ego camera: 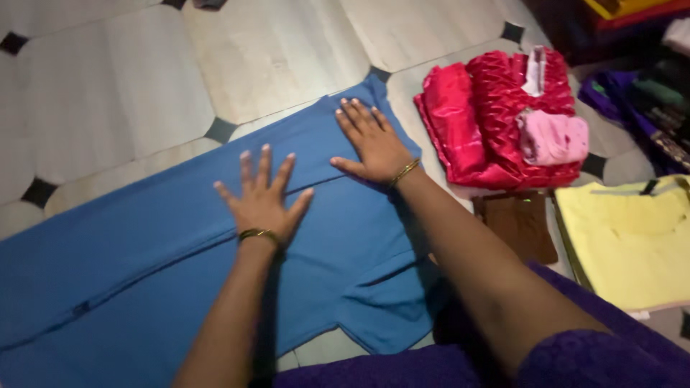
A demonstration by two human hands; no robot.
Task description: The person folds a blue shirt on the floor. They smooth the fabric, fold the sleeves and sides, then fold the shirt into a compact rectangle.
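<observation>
Where pale stone tiles with small dark corner insets form the floor (108,93), a blue garment (144,273) lies spread flat, running from the lower left up toward the centre, with a fold line along its length. The left hand (262,197) rests palm-down on it, fingers splayed; the right hand (370,140) presses flat near the upper corner, fingers spread, gripping nothing. Just right lies a stack of red and pink folded clothes (496,122), beside a brown cloth (519,224) and a yellow garment (629,241).
</observation>
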